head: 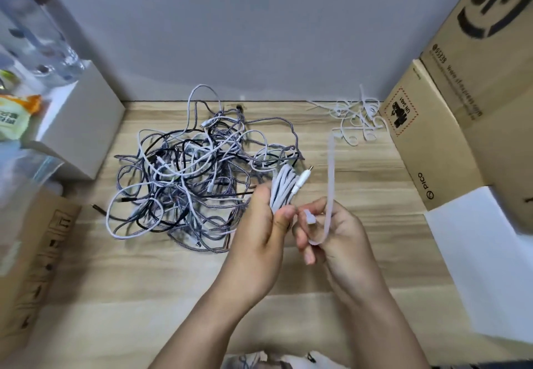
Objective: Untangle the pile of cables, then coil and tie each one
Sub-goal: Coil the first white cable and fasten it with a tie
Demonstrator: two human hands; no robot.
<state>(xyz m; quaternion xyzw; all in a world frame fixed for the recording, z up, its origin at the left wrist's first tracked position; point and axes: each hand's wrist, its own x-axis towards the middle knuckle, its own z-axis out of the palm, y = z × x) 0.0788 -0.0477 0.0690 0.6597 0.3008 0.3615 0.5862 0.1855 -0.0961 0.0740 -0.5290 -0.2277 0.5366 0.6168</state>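
Hands up close: my L hand grips a coiled white cable, R hand pinches a white tie (strip sticking up). Tangled pile beyond on table; spare ties far right.

Looked to me like a makeshift work or storage corner, not a proper workshop. I saw a pale wood-grain table pushed against a plain grey wall. Well right of the fingers stood big shipping cartons, one printed with a courier logo and a hazard label, another marked PICO. Left of the fingers, past the pile of cables, sat a small white box, a snack packet and a clear plastic bottle. Another brown carton stood at near left. Beyond the fingers, by the wall, lay loose white ties.
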